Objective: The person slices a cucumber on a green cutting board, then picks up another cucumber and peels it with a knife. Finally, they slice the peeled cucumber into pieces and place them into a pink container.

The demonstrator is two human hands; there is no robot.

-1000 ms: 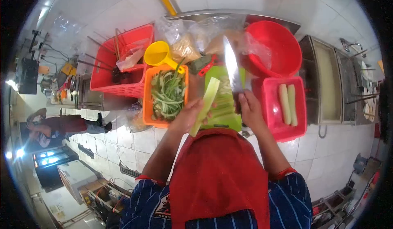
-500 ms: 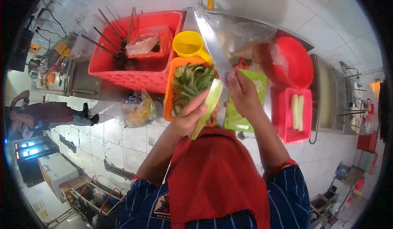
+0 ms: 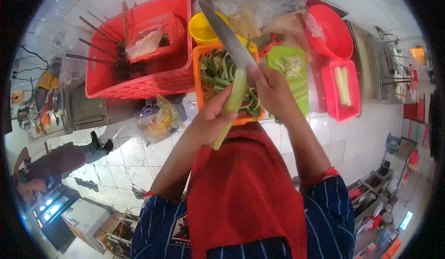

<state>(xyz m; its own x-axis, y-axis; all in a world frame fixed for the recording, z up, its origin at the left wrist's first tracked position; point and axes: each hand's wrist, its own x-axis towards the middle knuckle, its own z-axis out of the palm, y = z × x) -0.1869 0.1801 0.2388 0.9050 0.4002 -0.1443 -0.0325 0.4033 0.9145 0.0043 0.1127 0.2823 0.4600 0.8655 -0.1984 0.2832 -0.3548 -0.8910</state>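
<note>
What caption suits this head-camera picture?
Left hand holds a pale green vegetable; right hand holds a knife against its top.

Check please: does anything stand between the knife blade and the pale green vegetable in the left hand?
Nothing visible does. The knife in the right hand brings its blade straight to the upper end of the vegetable, which the left hand holds over the orange basket of peels.

Your counter (image 3: 187, 102) bears, left to right: red crate (image 3: 139, 80), orange basket (image 3: 200, 90), green board (image 3: 299, 85), pink basket (image 3: 342, 113); red bowl (image 3: 336, 32) far right.
</note>
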